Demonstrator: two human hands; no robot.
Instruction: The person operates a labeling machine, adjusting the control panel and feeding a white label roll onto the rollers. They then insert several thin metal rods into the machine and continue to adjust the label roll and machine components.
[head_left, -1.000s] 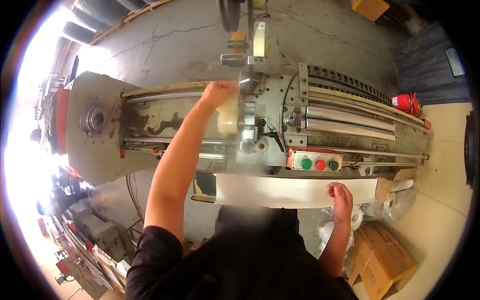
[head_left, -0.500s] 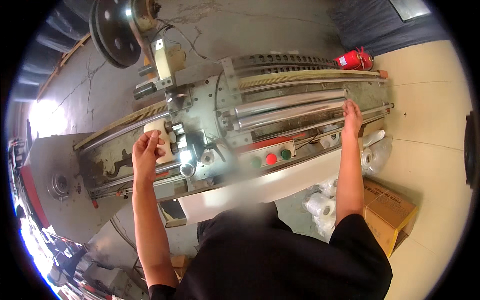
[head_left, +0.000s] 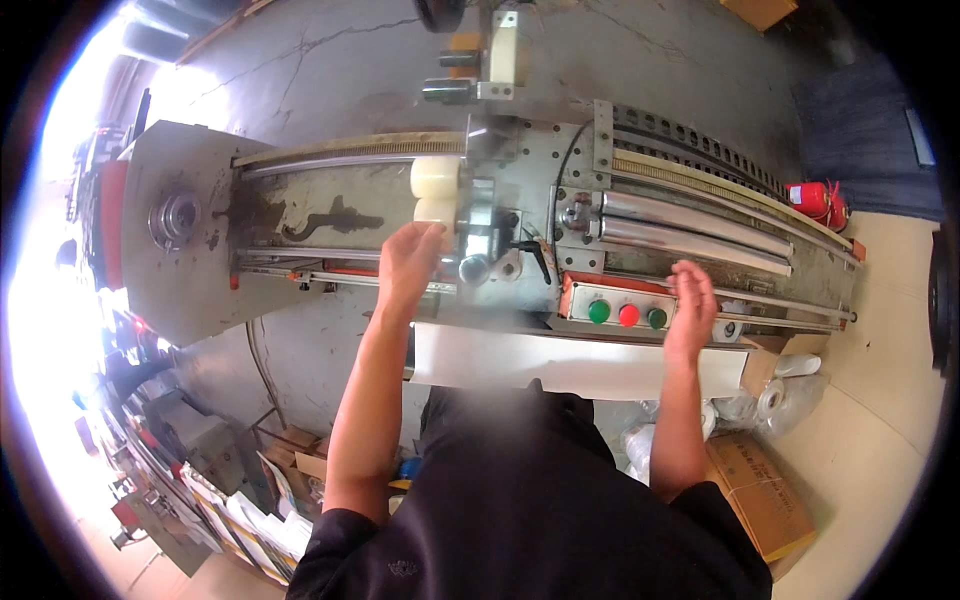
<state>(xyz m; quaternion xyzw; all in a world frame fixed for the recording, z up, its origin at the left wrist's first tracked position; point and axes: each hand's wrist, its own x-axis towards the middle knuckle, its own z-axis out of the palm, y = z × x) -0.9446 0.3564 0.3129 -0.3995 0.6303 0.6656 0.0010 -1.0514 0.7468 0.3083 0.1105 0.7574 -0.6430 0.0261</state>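
My left hand (head_left: pixel 408 265) is at the lower of two short cream rollers (head_left: pixel 436 210), on the left side of a metal carriage (head_left: pixel 535 150). Its fingers are pressed together against that roller's near edge; whether anything thin is between them is hidden. The upper cream roller (head_left: pixel 435 177) lies just behind. My right hand (head_left: pixel 692 315) hovers by the right end of a control box (head_left: pixel 575 295) with green and red buttons, fingers loosely bent and apart, holding nothing. Beyond it, two long shiny metal rollers (head_left: pixel 690 243) stretch to the right from the carriage.
Guide rails (head_left: pixel 340 253) run along the machine bed. A white sheet (head_left: pixel 560 362) hangs along its near side. A cardboard box (head_left: pixel 760 490) and wrapped rolls (head_left: pixel 790 395) lie at the lower right, a red fire extinguisher (head_left: pixel 820 203) at the far right.
My right hand has drawn back from the metal rollers' far end toward the button box. My left hand stays by the cream rollers. The view has turned and shifted left.
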